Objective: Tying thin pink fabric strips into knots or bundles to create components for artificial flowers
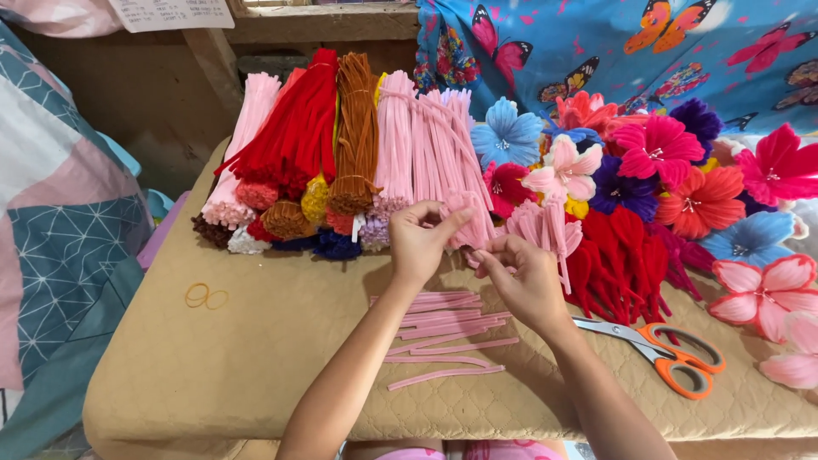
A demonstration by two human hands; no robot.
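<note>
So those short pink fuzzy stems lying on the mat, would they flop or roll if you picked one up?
The cut pink pipe cleaners probably hold their shape: several lie with slight bends they seem to keep. They look thin and fuzzy, so likely very light and easy to grip. On the quilted tan mat they would likely snag rather than roll. The left hand and right hand pinch similar pink pieces.

A tan quilted table cover carries bundled fuzzy pipe cleaners, cut pink pipe-cleaner pieces, orange-handled scissors, handmade pipe-cleaner flowers and two yellow rubber bands.
</note>
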